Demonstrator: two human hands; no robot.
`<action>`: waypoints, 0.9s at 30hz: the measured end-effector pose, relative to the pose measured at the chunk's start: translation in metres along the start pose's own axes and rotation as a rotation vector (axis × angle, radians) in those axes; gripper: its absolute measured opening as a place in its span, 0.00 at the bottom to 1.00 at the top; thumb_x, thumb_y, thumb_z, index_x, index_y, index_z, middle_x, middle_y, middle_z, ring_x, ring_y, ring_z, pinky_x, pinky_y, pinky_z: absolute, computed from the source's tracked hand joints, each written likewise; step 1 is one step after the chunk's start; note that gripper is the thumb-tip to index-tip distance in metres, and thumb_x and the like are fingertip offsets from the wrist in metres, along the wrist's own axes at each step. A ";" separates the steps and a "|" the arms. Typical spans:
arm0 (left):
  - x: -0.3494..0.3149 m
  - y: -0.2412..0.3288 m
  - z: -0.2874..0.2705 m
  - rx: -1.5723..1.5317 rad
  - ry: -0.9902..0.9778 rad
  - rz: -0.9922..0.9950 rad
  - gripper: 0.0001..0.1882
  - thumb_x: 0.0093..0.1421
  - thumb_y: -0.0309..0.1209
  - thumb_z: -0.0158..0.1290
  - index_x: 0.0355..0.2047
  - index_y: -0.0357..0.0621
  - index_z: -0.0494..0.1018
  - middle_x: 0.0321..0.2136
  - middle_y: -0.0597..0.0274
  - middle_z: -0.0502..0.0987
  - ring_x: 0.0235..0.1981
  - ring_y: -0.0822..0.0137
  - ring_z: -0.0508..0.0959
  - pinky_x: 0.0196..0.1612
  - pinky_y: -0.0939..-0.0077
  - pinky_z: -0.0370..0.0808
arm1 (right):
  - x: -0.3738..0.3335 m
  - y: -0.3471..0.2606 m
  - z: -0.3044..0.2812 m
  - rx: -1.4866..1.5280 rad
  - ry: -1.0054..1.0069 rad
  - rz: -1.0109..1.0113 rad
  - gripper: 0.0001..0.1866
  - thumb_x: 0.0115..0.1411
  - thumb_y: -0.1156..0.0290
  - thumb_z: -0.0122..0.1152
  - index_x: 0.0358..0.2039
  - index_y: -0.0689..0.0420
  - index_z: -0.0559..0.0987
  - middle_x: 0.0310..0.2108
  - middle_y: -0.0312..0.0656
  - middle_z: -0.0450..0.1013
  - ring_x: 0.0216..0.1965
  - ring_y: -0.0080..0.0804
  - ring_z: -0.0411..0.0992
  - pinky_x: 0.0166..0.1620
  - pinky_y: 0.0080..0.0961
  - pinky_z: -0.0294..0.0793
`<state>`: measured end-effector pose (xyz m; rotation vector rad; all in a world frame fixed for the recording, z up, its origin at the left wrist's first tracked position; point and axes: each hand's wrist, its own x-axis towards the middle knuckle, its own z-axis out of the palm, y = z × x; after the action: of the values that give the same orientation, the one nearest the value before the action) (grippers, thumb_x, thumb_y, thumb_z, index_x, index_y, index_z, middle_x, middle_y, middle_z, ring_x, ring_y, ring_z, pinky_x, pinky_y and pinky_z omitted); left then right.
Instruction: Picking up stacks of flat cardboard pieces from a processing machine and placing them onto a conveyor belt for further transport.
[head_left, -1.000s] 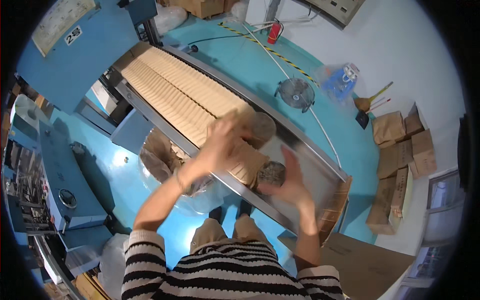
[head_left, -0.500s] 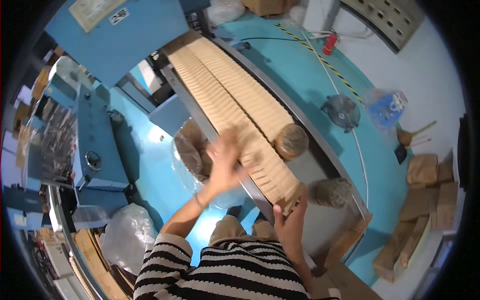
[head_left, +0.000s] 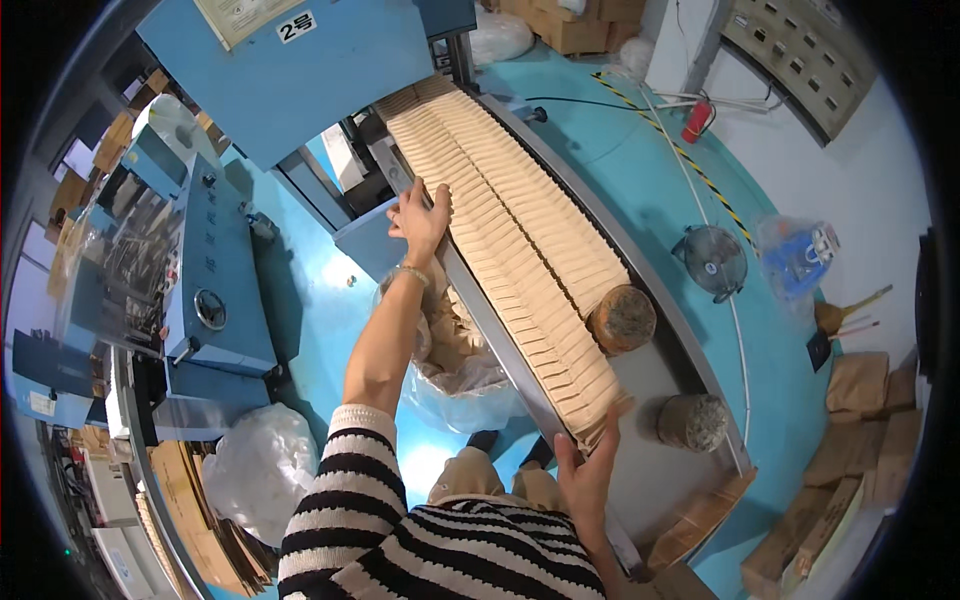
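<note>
Two long rows of folded tan paper pieces lie side by side on the metal tray (head_left: 655,482): the near row (head_left: 495,250) and the far row (head_left: 560,235), w/ a thin dark gap btwn. them. Their upper ends lie by the blue machine (head_left: 290,75).

L hand (head_left: 421,222) is at outer edge of near row, above the left rail (head_left: 491,335); its thumb and fingers are apart, thumb close to the folds. If the thumb presses on paper, I cannot tell. R hand (head_left: 588,478) is at lower end of near row, thumb on one side and fingers on the other, spread about the last pieces; how hard they squeeze, pic doesn't show.

One round weight (head_left: 621,320) touches the end of far row. A second weight (head_left: 692,422) is on the bare tray, near R hand but apart from it.

To do this well, imo: R hand should give steady, flat support, b/c the end pieces may lean or slide out w/o it. L hand should push only lightly along the edge, so folds stay parallel & don't crease. Pls keep L fingers clear of far row, and don't knock the first weight.
</note>
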<state>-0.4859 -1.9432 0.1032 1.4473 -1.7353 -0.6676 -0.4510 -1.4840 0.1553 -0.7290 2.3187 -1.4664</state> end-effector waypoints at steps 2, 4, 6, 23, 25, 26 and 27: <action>0.000 -0.002 -0.005 -0.019 0.014 0.013 0.36 0.54 0.59 0.54 0.57 0.52 0.74 0.58 0.57 0.71 0.61 0.42 0.58 0.61 0.37 0.44 | 0.001 0.000 0.002 -0.023 -0.002 -0.030 0.45 0.60 0.67 0.65 0.69 0.67 0.49 0.62 0.64 0.55 0.63 0.59 0.57 0.64 0.46 0.59; 0.002 -0.004 -0.006 -0.011 0.039 0.038 0.35 0.55 0.59 0.54 0.57 0.51 0.75 0.57 0.58 0.72 0.61 0.43 0.59 0.61 0.39 0.45 | 0.002 -0.002 0.004 -0.064 -0.002 -0.085 0.45 0.60 0.66 0.66 0.69 0.67 0.49 0.61 0.64 0.55 0.62 0.59 0.58 0.64 0.47 0.59; -0.001 -0.002 -0.005 -0.013 0.042 0.042 0.35 0.55 0.59 0.54 0.56 0.51 0.75 0.57 0.58 0.73 0.61 0.44 0.59 0.61 0.40 0.45 | 0.002 -0.003 0.004 -0.075 -0.001 -0.085 0.45 0.60 0.66 0.66 0.69 0.67 0.49 0.61 0.64 0.55 0.62 0.59 0.58 0.63 0.47 0.59; -0.005 0.004 -0.009 0.078 0.179 0.164 0.26 0.55 0.54 0.56 0.44 0.49 0.81 0.45 0.58 0.80 0.58 0.52 0.66 0.58 0.40 0.50 | 0.003 -0.011 0.012 -0.136 0.054 -0.117 0.46 0.59 0.64 0.68 0.68 0.66 0.50 0.57 0.64 0.58 0.59 0.61 0.59 0.61 0.48 0.61; -0.009 0.009 -0.006 0.135 0.194 0.313 0.24 0.53 0.50 0.58 0.41 0.45 0.80 0.39 0.54 0.79 0.53 0.53 0.70 0.56 0.46 0.56 | 0.001 -0.002 0.004 -0.126 0.056 -0.085 0.47 0.57 0.61 0.69 0.67 0.67 0.51 0.56 0.64 0.58 0.59 0.61 0.59 0.61 0.48 0.61; -0.008 0.009 -0.007 0.131 0.183 0.322 0.24 0.53 0.50 0.58 0.41 0.45 0.80 0.39 0.54 0.79 0.53 0.53 0.70 0.56 0.46 0.56 | 0.000 0.002 -0.002 -0.126 0.068 -0.076 0.47 0.57 0.61 0.69 0.67 0.67 0.51 0.56 0.64 0.58 0.59 0.61 0.59 0.61 0.48 0.61; -0.009 0.013 -0.007 0.041 -0.044 0.404 0.23 0.52 0.48 0.58 0.40 0.43 0.78 0.36 0.53 0.78 0.48 0.53 0.72 0.54 0.50 0.59 | 0.000 0.001 -0.013 -0.271 0.162 -0.095 0.47 0.57 0.63 0.70 0.67 0.67 0.52 0.59 0.63 0.58 0.60 0.59 0.61 0.61 0.45 0.62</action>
<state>-0.4865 -1.9315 0.1154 1.0651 -2.0073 -0.4497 -0.4582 -1.4738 0.1603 -0.8273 2.6760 -1.3062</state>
